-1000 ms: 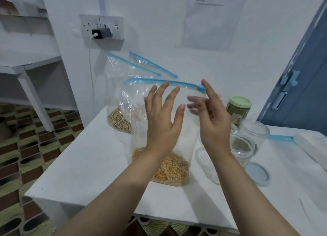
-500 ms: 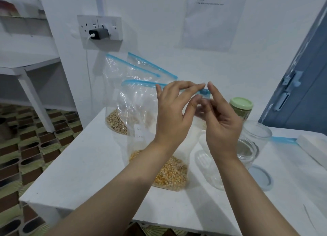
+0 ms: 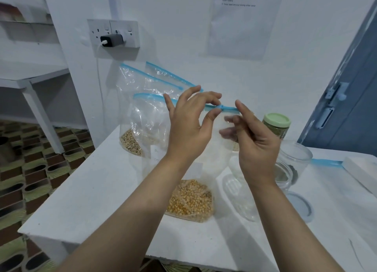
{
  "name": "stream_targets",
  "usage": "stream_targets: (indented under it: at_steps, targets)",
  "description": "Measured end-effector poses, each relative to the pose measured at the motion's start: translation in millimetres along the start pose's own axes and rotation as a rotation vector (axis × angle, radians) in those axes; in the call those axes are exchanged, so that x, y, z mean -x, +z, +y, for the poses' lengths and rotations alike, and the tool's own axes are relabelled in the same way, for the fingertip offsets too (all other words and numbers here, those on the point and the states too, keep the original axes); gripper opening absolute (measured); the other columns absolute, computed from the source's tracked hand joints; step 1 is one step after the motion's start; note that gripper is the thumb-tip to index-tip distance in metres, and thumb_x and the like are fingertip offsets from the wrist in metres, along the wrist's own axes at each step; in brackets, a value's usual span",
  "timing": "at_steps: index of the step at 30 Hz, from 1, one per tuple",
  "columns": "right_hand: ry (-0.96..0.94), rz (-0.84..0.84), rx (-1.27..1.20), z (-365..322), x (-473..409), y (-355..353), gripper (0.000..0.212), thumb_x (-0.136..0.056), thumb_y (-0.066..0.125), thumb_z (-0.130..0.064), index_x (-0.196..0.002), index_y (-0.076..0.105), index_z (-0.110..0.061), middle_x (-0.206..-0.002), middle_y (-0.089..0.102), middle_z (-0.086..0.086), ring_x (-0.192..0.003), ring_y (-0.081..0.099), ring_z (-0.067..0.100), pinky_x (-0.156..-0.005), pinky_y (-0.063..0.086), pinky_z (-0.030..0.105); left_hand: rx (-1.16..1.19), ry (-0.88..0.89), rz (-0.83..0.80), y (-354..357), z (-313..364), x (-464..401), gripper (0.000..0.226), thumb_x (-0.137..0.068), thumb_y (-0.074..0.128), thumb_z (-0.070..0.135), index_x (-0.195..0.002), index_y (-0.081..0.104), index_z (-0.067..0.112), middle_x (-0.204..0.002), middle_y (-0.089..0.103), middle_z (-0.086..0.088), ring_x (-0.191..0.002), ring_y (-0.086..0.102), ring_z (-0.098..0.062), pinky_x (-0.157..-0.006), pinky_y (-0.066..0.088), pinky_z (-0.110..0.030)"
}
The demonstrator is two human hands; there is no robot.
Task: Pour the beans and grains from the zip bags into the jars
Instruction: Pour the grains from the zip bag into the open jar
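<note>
A clear zip bag of yellow corn kernels [image 3: 190, 200] stands upright on the white table [image 3: 98, 190], its blue zip strip [image 3: 151, 97] at the top. My left hand [image 3: 189, 128] pinches the blue slider [image 3: 222, 108] between thumb and forefinger. My right hand [image 3: 257, 145] holds the bag's top right corner, thumb in front and fingers behind the plastic. Two open clear jars [image 3: 294, 155] stand just right of my right wrist. Behind the corn bag lean two more zip bags, one with brownish grains [image 3: 130, 143].
A green-lidded jar [image 3: 276, 124] stands at the back right. A grey-blue lid [image 3: 301, 207] lies near the jars. A flat zip bag [image 3: 326, 162] and a white box [image 3: 359, 169] lie at the far right. A wall with a socket [image 3: 113, 33] is close behind; a door is to the right.
My hands went from hovering open in front of the bag to taking hold of its top. My left hand now pinches the slider, and my right hand holds the corner beside it.
</note>
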State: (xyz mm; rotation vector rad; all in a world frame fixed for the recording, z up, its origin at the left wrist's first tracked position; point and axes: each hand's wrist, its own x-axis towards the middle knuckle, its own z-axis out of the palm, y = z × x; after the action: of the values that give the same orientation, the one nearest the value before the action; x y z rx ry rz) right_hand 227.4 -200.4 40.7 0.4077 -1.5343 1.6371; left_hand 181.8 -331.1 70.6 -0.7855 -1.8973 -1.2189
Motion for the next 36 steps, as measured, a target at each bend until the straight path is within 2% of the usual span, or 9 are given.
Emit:
stream_targets:
  at_steps: [6,11,15,20,23,26,31,34,36]
  targets:
    - [0.000,0.088,0.079,-1.3,-5.3,-5.0,0.042,-0.099,0.056,-0.002,-0.129,0.060,-0.030,-0.093,0.073,-0.007,-0.069,0.072,0.018,-0.071,0.060,0.027,-0.060,-0.025,0.065,-13.8,-11.5,-7.4,0.007,-0.094,0.062,0.024,-0.097,0.068,0.022,-0.100,0.055,0.028,-0.115,0.049,0.003,-0.120,-0.006,-0.060]
    - [-0.190,-0.108,0.401,0.4,-18.3,-6.4,0.061,-0.086,0.044,0.018,-0.129,0.062,-0.022,-0.105,0.057,-0.002,-0.066,0.068,0.013,-0.068,0.061,0.034,-0.082,0.028,0.101,-16.5,-16.2,-6.5,0.009,-0.095,0.061,0.016,-0.100,0.067,0.020,-0.099,0.058,0.021,-0.108,0.055,-0.007,-0.119,0.000,-0.063]
    - [-0.219,-0.076,0.500,8.4,-21.8,-12.6,0.060,-0.083,0.042,0.011,-0.126,0.063,-0.024,-0.101,0.056,-0.026,-0.076,0.068,0.022,-0.075,0.057,0.050,-0.164,0.060,0.107,-24.0,-28.2,-11.1,0.012,-0.092,0.061,0.012,-0.093,0.069,0.020,-0.097,0.058,0.019,-0.108,0.053,-0.012,-0.116,-0.001,-0.067]
    - [-0.083,0.058,0.486,14.5,-18.4,-29.6,0.061,-0.081,0.041,0.015,-0.123,0.067,-0.021,-0.107,0.054,0.002,-0.065,0.066,0.009,-0.074,0.058,0.039,-0.277,0.047,0.189,-41.2,-54.0,-10.7,0.013,-0.093,0.059,0.012,-0.096,0.071,0.018,-0.100,0.065,0.007,-0.110,0.053,-0.017,-0.117,-0.001,-0.065]
    - [-0.035,0.097,0.505,17.1,-15.8,-37.2,0.064,-0.079,0.039,0.016,-0.120,0.067,-0.025,-0.103,0.053,-0.004,-0.065,0.066,0.009,-0.077,0.059,0.043,-0.297,-0.003,0.210,-48.3,-66.1,-11.1,0.014,-0.093,0.060,0.012,-0.097,0.071,0.018,-0.101,0.065,0.006,-0.113,0.051,-0.019,-0.116,0.003,-0.069]
    - [0.002,0.128,0.520,19.8,-13.9,-42.3,0.067,-0.079,0.039,0.018,-0.118,0.067,-0.028,-0.098,0.051,-0.010,-0.067,0.066,0.010,-0.079,0.059,0.049,-0.291,-0.026,0.230,-54.0,-77.9,-12.8,0.014,-0.094,0.058,0.013,-0.099,0.070,0.018,-0.103,0.065,0.006,-0.115,0.051,-0.021,-0.111,0.019,-0.070]
    - [0.006,0.137,0.550,17.8,-15.4,-39.3,0.067,-0.079,0.039,0.018,-0.116,0.066,-0.030,-0.096,0.051,-0.012,-0.067,0.066,0.011,-0.079,0.060,0.042,-0.128,-0.102,0.246,-57.6,-87.1,-11.4,0.014,-0.097,0.057,0.010,-0.101,0.067,0.019,-0.103,0.063,0.008,-0.102,0.060,-0.015,-0.094,0.046,-0.025]
    - [0.000,0.117,0.651,16.8,-19.8,-33.5,0.056,-0.088,0.045,0.011,-0.120,0.067,-0.029,-0.098,0.051,-0.009,-0.078,0.062,0.014,-0.084,0.057,0.034,0.075,-0.222,0.244,-53.8,-86.6,-9.8,0.018,-0.098,0.055,0.005,-0.098,0.063,0.021,-0.102,0.061,0.007,-0.085,0.068,-0.009,-0.080,0.051,-0.021]
    - [-0.033,0.086,0.829,17.2,-22.3,-31.5,0.042,-0.094,0.052,0.002,-0.123,0.069,-0.024,-0.113,0.051,-0.003,-0.097,0.051,0.006,-0.094,0.051,0.037,0.141,-0.240,0.239,-50.3,-84.7,-9.6,0.018,-0.098,0.055,0.004,-0.098,0.064,0.019,-0.103,0.061,0.003,-0.078,0.069,-0.007,-0.076,0.051,-0.019]
